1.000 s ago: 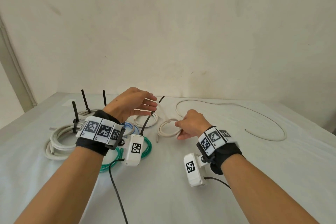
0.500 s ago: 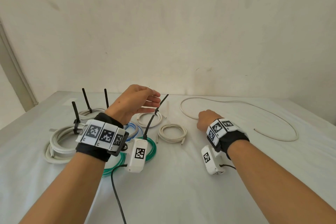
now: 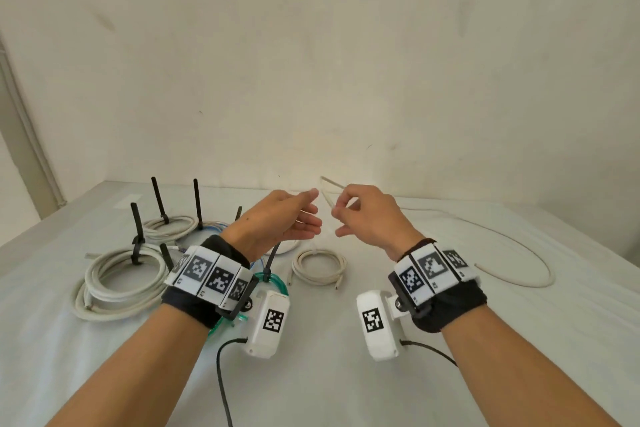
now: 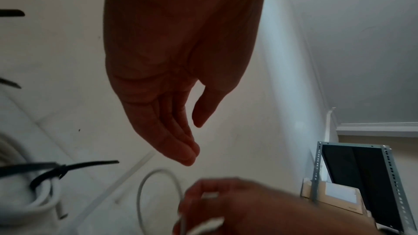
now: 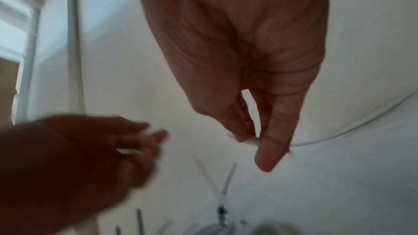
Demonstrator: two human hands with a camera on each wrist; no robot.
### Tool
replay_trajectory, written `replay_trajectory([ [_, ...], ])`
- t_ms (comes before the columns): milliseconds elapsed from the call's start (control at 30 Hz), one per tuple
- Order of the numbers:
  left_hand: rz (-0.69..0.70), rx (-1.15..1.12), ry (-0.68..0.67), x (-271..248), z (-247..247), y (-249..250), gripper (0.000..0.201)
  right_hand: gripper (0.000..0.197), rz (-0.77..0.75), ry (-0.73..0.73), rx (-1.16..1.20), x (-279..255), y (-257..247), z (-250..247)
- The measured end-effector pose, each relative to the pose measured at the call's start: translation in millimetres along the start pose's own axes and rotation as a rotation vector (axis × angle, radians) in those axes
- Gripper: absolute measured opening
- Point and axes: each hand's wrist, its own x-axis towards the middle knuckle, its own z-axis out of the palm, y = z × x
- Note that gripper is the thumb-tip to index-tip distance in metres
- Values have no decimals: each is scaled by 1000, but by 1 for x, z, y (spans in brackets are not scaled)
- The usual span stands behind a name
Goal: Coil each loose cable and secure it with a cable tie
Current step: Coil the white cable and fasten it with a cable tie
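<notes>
A long loose white cable (image 3: 549, 272) lies in a wide arc on the right of the white table (image 3: 346, 374). My right hand (image 3: 335, 210) is raised above the table and pinches this cable near its end between thumb and fingers. The right wrist view shows the pinch of the right hand (image 5: 248, 139), with the cable (image 5: 339, 135) trailing off to the right. My left hand (image 3: 313, 210) hovers just left of the pinch. Seen from the left wrist, the left hand (image 4: 194, 142) has relaxed fingers and holds nothing.
A small white coil (image 3: 318, 265) lies on the table below the hands. To the left are a large white coil (image 3: 121, 281), a white coil at the back (image 3: 169, 225) and a green coil (image 3: 273, 279), each with black ties standing up. The wall is close behind.
My right hand let go of the small white coil, reached right to the loose cable and lifted its end up. My left hand rose and moved right to meet it.
</notes>
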Motion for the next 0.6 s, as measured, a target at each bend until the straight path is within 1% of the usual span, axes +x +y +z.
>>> replay_trajectory([
  [33,-1,-36,-6,-1,1,0,47,7,-48,-16,12,-9,-7,0],
  [100,19,-166,-5,0,-1,3,45,7,-123,-49,4,-23,-19,-1],
  [167,43,-333,18,-1,-6,7,35,9,-145,-31,11,-29,-26,-4],
  [200,55,-397,28,-1,-7,9,29,15,-140,-7,18,-30,-29,-6],
  [267,77,-461,37,0,-9,12,20,27,-122,71,24,-28,-31,-11],
  [300,87,-482,35,-1,-9,14,17,28,-120,123,37,-25,-31,-13],
  [367,101,-537,29,0,-9,16,14,20,-130,235,58,-16,-27,-13],
  [467,112,-602,30,3,-2,17,15,4,-181,382,80,-5,-20,-9],
  [533,115,-620,41,4,8,18,16,15,-231,450,140,-2,-18,-8],
  [600,123,-648,58,8,17,21,17,25,-258,504,253,0,-16,-9],
])
